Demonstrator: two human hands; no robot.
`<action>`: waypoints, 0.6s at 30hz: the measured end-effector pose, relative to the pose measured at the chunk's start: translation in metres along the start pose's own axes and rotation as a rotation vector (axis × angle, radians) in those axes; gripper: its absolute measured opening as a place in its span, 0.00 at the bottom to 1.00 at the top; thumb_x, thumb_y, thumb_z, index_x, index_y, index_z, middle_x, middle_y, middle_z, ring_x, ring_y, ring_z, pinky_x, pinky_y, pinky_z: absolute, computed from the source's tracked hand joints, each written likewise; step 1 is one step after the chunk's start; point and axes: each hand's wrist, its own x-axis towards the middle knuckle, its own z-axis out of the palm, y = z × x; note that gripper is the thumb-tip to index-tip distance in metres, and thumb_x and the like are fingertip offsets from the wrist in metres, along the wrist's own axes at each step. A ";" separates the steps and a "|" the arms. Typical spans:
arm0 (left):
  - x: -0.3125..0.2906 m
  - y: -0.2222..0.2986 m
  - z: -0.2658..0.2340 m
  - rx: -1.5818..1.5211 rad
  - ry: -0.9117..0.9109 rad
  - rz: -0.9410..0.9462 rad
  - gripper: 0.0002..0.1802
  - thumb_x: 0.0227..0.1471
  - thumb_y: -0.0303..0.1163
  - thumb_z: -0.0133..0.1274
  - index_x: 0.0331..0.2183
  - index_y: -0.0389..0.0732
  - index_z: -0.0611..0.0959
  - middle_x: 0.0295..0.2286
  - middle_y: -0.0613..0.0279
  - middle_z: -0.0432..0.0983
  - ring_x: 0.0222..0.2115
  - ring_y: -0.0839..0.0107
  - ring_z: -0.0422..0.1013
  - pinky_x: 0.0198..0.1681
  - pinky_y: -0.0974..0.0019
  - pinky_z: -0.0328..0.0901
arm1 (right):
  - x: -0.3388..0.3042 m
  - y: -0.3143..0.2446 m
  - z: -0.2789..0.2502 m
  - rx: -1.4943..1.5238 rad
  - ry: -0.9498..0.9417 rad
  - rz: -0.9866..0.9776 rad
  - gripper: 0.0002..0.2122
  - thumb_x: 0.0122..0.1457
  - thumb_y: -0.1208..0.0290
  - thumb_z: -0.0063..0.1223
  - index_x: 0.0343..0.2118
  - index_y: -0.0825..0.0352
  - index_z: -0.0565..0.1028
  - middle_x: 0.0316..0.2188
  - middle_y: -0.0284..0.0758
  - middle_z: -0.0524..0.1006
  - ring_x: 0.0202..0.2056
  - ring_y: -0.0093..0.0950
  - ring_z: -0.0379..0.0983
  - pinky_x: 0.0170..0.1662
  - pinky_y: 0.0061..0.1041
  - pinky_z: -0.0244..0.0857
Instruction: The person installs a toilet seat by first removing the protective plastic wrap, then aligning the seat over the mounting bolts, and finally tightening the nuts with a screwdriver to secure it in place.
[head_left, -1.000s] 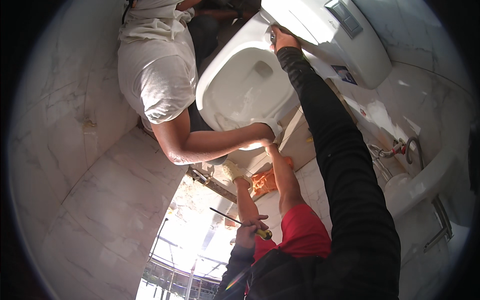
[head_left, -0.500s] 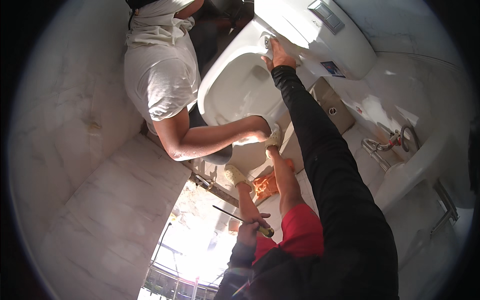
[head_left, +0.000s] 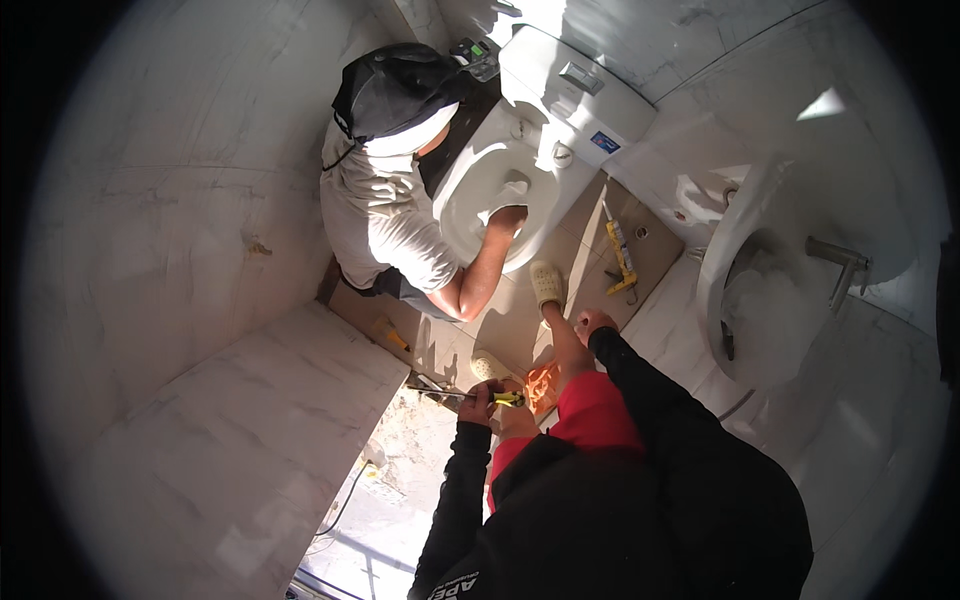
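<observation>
Screwdriver (head_left: 509, 399), yellow-and-black handle, is in left hand (head_left: 479, 403), in front of the left leg; fingers wrapped round it, handle end toward the right, thin shaft toward the left. Right hand (head_left: 594, 322) is beside the right shin, fingers look curled in; can't tell if they pinch anything or touch the leg. Orange plastic bag (head_left: 541, 387) on floor next to the feet, cream clogs (head_left: 547, 282) on both. White toilet (head_left: 559, 210) ahead, cistern (head_left: 570, 88) at its back. Co-worker in white T-shirt (head_left: 378, 215) and dark cap (head_left: 395, 90) crouches at its left, hand (head_left: 511, 218) inside the bowl on a white wad, cloth or paper unclear. Yellow caulking gun (head_left: 620, 252) on floor tiles, between toilet and white washbasin (head_left: 712, 290) on the right.
</observation>
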 end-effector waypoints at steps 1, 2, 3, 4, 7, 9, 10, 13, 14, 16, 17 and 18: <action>-0.002 -0.013 -0.018 0.005 0.006 0.003 0.24 0.69 0.51 0.44 0.51 0.41 0.80 0.44 0.62 0.82 0.46 0.72 0.77 0.44 0.71 0.71 | -0.024 0.003 0.002 -0.067 -0.049 -0.014 0.10 0.54 0.66 0.66 0.39 0.60 0.81 0.35 0.38 0.82 0.39 0.40 0.80 0.45 0.39 0.73; -0.003 -0.027 -0.037 -0.076 -0.015 0.015 0.22 0.68 0.48 0.47 0.47 0.41 0.83 0.40 0.63 0.83 0.42 0.72 0.78 0.41 0.71 0.71 | -0.046 0.004 0.002 -0.141 -0.118 -0.030 0.11 0.53 0.67 0.66 0.39 0.60 0.81 0.34 0.38 0.83 0.39 0.40 0.80 0.46 0.39 0.73; -0.003 -0.041 -0.058 -0.041 -0.028 0.033 0.23 0.68 0.49 0.48 0.46 0.39 0.83 0.39 0.61 0.83 0.42 0.70 0.78 0.42 0.68 0.72 | -0.063 0.003 0.001 -0.120 -0.163 -0.027 0.10 0.55 0.65 0.65 0.39 0.60 0.81 0.34 0.39 0.83 0.38 0.40 0.80 0.46 0.40 0.73; -0.002 -0.048 -0.081 0.007 -0.070 0.063 0.24 0.68 0.49 0.48 0.47 0.38 0.83 0.40 0.60 0.83 0.42 0.70 0.79 0.43 0.68 0.73 | -0.079 -0.007 -0.004 -0.112 -0.236 -0.014 0.10 0.56 0.64 0.63 0.39 0.59 0.81 0.33 0.39 0.83 0.38 0.41 0.81 0.46 0.40 0.73; -0.019 -0.078 -0.135 0.077 -0.111 0.037 0.28 0.67 0.52 0.48 0.48 0.34 0.82 0.40 0.58 0.83 0.42 0.67 0.78 0.47 0.65 0.73 | -0.131 -0.045 -0.009 -0.076 -0.254 -0.130 0.10 0.61 0.60 0.57 0.37 0.60 0.81 0.31 0.38 0.84 0.36 0.38 0.82 0.44 0.38 0.74; -0.040 -0.082 -0.154 0.169 -0.124 0.100 0.28 0.68 0.51 0.47 0.49 0.34 0.82 0.40 0.58 0.83 0.42 0.66 0.78 0.49 0.64 0.72 | -0.174 -0.088 -0.004 -0.129 -0.149 -0.406 0.14 0.67 0.57 0.48 0.37 0.61 0.81 0.28 0.36 0.84 0.33 0.35 0.82 0.41 0.36 0.74; -0.051 -0.075 -0.161 0.307 -0.193 0.192 0.27 0.69 0.51 0.46 0.52 0.36 0.81 0.43 0.58 0.83 0.45 0.66 0.78 0.51 0.64 0.71 | -0.190 -0.114 -0.003 -0.108 -0.236 -0.451 0.16 0.65 0.52 0.52 0.38 0.60 0.82 0.29 0.35 0.84 0.35 0.35 0.83 0.42 0.35 0.75; -0.100 -0.057 -0.143 0.056 -0.154 0.269 0.29 0.69 0.50 0.46 0.60 0.40 0.75 0.56 0.60 0.74 0.55 0.67 0.73 0.51 0.62 0.71 | -0.248 -0.175 0.006 -0.103 -0.409 -0.773 0.32 0.53 0.37 0.61 0.49 0.62 0.79 0.43 0.37 0.84 0.44 0.39 0.81 0.51 0.37 0.73; -0.117 -0.050 -0.134 0.065 -0.114 0.322 0.27 0.69 0.48 0.46 0.60 0.41 0.75 0.57 0.60 0.73 0.54 0.66 0.73 0.52 0.61 0.71 | -0.265 -0.192 0.011 -0.196 -0.396 -0.871 0.32 0.53 0.38 0.61 0.52 0.61 0.77 0.44 0.39 0.82 0.46 0.41 0.80 0.50 0.38 0.73; -0.144 -0.034 -0.111 -0.067 -0.172 0.565 0.24 0.70 0.44 0.46 0.59 0.42 0.76 0.58 0.57 0.72 0.53 0.65 0.73 0.53 0.62 0.71 | -0.295 -0.216 0.018 -0.203 -0.347 -1.000 0.26 0.58 0.46 0.59 0.51 0.60 0.74 0.43 0.41 0.81 0.46 0.46 0.78 0.48 0.43 0.72; -0.154 -0.026 -0.104 0.046 -0.127 0.625 0.24 0.70 0.44 0.46 0.59 0.41 0.77 0.58 0.55 0.72 0.53 0.65 0.74 0.53 0.62 0.71 | -0.304 -0.232 0.024 -0.225 -0.388 -1.002 0.21 0.61 0.52 0.57 0.52 0.59 0.74 0.44 0.42 0.81 0.46 0.46 0.78 0.48 0.44 0.72; -0.162 -0.020 -0.099 0.142 -0.108 0.748 0.23 0.69 0.43 0.47 0.59 0.41 0.77 0.57 0.54 0.72 0.52 0.64 0.74 0.53 0.63 0.71 | -0.309 -0.237 0.023 -0.240 -0.374 -0.998 0.20 0.61 0.55 0.57 0.53 0.58 0.73 0.43 0.42 0.81 0.46 0.46 0.78 0.48 0.44 0.72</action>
